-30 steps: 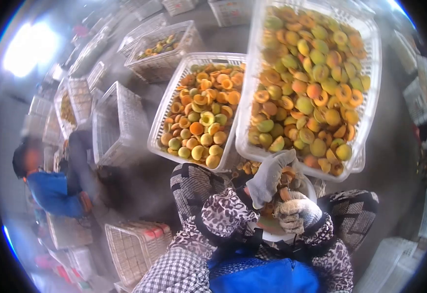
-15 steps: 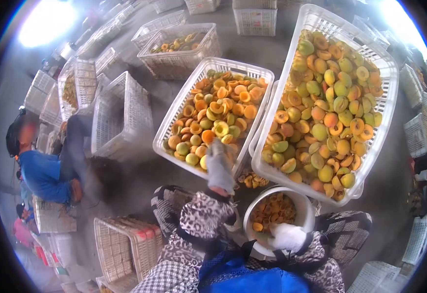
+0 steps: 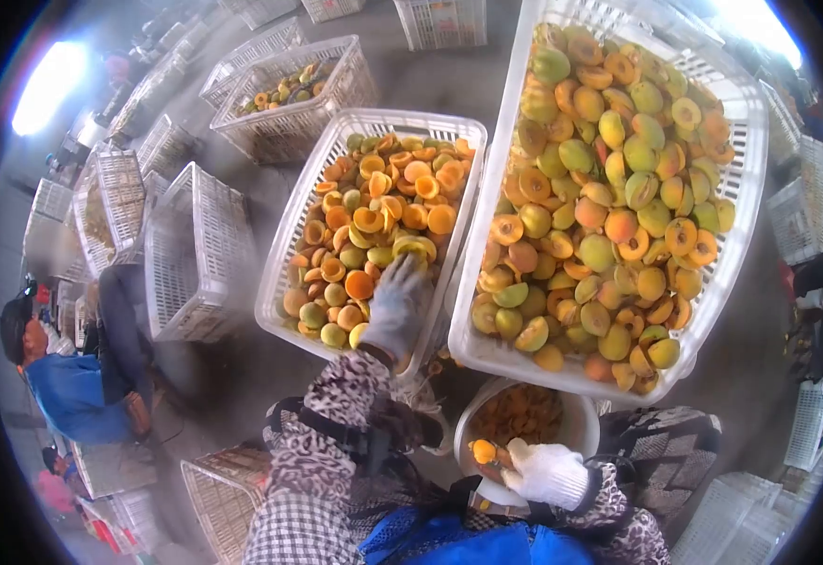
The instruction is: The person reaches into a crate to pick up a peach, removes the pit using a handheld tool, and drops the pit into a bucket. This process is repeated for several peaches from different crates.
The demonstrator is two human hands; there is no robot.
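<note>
My left hand (image 3: 396, 309), in a grey glove, reaches into the smaller white crate (image 3: 273, 287). Its blurred fingertips are right at a yellow-green apricot half (image 3: 415, 247) on top of the heap. Apricot halves and whole apricots (image 3: 359, 284) fill that crate. My right hand (image 3: 548, 474), in a white glove, is closed at the near rim of a white bucket (image 3: 582, 424). Between its thumb and fingers an orange apricot piece (image 3: 483, 452) shows, with a brown part beside it. Brown-orange pieces (image 3: 519, 414) lie inside the bucket.
A larger white crate (image 3: 749, 212) heaped with apricots stands at the right. At the left is a bare-bottomed white crate (image 3: 195, 254), beside a seated person in blue (image 3: 77, 395). Another crate (image 3: 284, 132) with fruit stands farther back. A tilted crate (image 3: 226, 494) is near my left knee.
The view has shifted, so the crates sit farther left. My right hand has come from inside the bucket to its near rim, now with an apricot piece showing. My left hand remains at the smaller crate.
</note>
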